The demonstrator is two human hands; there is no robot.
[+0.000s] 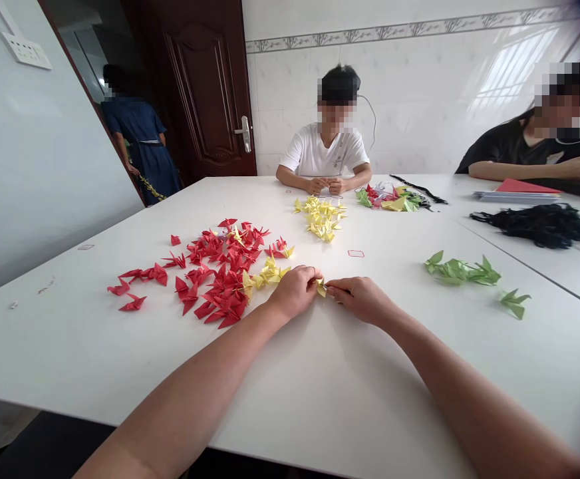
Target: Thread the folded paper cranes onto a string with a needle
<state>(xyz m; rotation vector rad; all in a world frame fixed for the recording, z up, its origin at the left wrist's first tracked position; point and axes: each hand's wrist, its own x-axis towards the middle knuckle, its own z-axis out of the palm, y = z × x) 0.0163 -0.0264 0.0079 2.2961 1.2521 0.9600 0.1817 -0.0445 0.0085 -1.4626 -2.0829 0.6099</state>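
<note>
Near the middle of the white table [290, 372], my left hand [297, 291] is closed on a small yellow paper crane [321, 288]. My right hand [357, 297] pinches at the crane's right side; whether a thin item is between its fingertips is too small to tell. Several yellow cranes [269, 271] lie just left of my left hand. Beyond them spreads a big pile of red paper cranes [227, 293].
More yellow cranes [322, 216] lie before a person in a white shirt [327, 156]. Green cranes [462, 271] and black cords [549, 225] are on the right. A person in black [514, 150] sits at far right; another stands in the doorway [138, 133].
</note>
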